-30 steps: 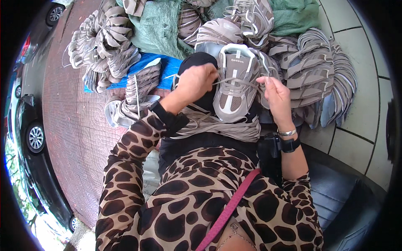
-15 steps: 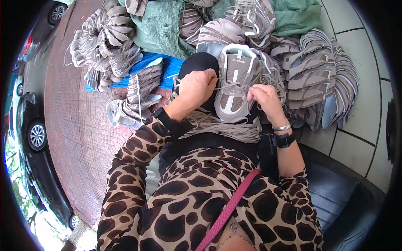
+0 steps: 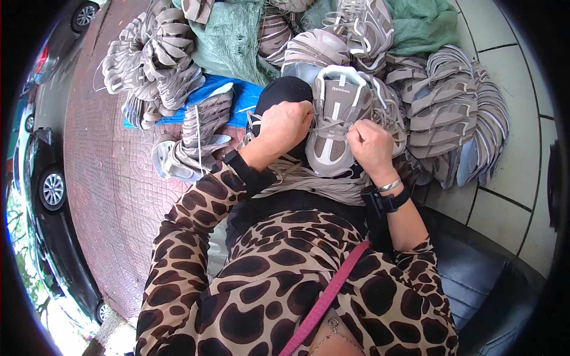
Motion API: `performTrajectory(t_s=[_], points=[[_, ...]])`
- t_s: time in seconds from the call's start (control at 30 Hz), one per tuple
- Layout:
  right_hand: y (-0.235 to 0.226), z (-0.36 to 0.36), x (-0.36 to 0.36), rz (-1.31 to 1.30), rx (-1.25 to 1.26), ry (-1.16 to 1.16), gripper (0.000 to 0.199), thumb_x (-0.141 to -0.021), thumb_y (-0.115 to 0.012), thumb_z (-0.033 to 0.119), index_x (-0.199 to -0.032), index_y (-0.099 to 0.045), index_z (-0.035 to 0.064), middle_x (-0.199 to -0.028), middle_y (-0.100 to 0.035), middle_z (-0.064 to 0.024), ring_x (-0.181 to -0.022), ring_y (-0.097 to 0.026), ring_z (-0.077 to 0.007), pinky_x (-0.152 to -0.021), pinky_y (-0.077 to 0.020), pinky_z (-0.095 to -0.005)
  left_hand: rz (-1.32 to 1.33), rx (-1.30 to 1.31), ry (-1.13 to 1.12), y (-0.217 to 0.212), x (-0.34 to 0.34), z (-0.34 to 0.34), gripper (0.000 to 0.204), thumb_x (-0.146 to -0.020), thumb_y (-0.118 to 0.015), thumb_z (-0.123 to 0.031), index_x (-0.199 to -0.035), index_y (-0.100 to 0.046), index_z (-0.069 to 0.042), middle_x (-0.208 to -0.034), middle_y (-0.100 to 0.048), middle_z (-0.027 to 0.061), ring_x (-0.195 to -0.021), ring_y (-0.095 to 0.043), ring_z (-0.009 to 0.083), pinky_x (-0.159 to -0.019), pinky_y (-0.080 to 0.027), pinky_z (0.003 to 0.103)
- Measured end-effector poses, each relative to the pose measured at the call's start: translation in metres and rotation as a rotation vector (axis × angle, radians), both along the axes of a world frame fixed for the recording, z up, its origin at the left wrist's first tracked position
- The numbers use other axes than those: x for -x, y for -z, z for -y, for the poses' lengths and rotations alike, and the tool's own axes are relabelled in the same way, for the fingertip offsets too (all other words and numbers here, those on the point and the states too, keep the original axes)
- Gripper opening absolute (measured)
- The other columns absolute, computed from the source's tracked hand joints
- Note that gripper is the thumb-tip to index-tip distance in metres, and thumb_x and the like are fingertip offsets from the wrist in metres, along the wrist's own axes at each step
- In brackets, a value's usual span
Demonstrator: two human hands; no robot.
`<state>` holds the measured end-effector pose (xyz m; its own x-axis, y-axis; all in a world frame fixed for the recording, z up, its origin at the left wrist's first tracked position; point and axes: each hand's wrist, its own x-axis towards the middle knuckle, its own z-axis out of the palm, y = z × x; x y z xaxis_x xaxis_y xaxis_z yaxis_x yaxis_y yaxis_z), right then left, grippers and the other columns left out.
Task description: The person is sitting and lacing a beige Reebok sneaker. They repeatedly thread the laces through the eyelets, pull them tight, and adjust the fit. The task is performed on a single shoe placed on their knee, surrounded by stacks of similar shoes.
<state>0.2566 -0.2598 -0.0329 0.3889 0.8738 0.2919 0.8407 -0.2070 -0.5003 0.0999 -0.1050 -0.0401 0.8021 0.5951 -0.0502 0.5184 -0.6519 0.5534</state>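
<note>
A grey-beige sneaker upper [image 3: 339,98] lies over my lap, its toe toward me and its tongue standing up. Thin beige shoelace [image 3: 330,126] crosses its front. My left hand [image 3: 287,126] is a fist at the upper's left side, gripping one lace end. At the right side, my right hand [image 3: 371,146] is closed too, with the other end in its fingers. Both fists hide most of what they hold. Against my belly lies a bundle of loose laces [image 3: 332,188]. Another laced upper [image 3: 387,113] sits just right of the held one.
Stacked uppers [image 3: 442,113] stand at the right, with more stacks [image 3: 148,65] at far left. Green woven sacks [image 3: 228,41] and a blue sheet [image 3: 244,98] lie beyond. A black padded seat [image 3: 475,279] is at lower right. Parked cars [image 3: 53,190] line the left.
My right hand has turned into a tighter fist. The lace strands between my hands now lie closer to the upper. My left hand has shifted slightly.
</note>
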Motion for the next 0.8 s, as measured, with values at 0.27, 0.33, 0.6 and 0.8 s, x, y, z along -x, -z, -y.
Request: performTrajectory(t_s=[0.27, 0.33, 0.6, 0.8], points=[[-0.024, -0.011, -0.005, 0.177, 0.2, -0.097, 0.024, -0.081, -0.063, 0.018, -0.062, -0.057, 0.0049, -0.064, -0.06, -0.0113, -0.066, -0.062, -0.0304, -0.071, -0.0448, -0.0443, -0.037, -0.114, 0.135, 0.003, -0.016, 0.002, 0.01, -0.09, -0.056, -0.019, -0.093, -0.062, -0.012, -0.072, -0.067, 0.0183, -0.068, -0.068, 0.0386, -0.057, -0.052, 0.05], [-0.046, -0.01, -0.014, 0.2, 0.386, -0.14, 0.019, -0.079, -0.07, 0.023, -0.079, -0.063, 0.0059, -0.087, -0.065, -0.0109, -0.09, -0.062, -0.0273, -0.087, -0.0413, -0.0434, -0.018, -0.155, 0.161, -0.002, -0.017, 0.004, 0.008, -0.087, -0.057, -0.016, -0.092, -0.06, -0.01, -0.073, -0.066, 0.0157, -0.067, -0.067, 0.0368, -0.057, -0.052, 0.049], [-0.077, -0.056, -0.067, 0.424, 0.351, -0.733, 0.036, -0.071, -0.079, 0.031, -0.097, -0.064, 0.01, -0.097, -0.058, -0.0073, -0.102, -0.056, -0.0269, -0.094, -0.0402, -0.0432, 0.149, -0.632, 0.755, -0.028, -0.024, -0.047, 0.016, -0.08, -0.06, -0.024, -0.094, -0.057, -0.017, -0.099, -0.054, 0.0025, -0.11, -0.053, 0.0227, -0.109, -0.032, 0.046], [-0.051, -0.049, -0.084, 0.379, 0.435, -0.833, 0.026, -0.076, -0.074, 0.04, -0.078, -0.072, 0.0142, -0.09, -0.057, -0.0047, -0.099, -0.055, -0.0252, -0.083, -0.0398, -0.0425, 0.151, -0.572, 0.983, -0.018, -0.039, -0.066, 0.008, -0.078, -0.063, -0.026, -0.08, -0.064, -0.019, -0.096, -0.056, 0.0006, -0.111, -0.053, 0.0221, -0.114, -0.03, 0.046]])
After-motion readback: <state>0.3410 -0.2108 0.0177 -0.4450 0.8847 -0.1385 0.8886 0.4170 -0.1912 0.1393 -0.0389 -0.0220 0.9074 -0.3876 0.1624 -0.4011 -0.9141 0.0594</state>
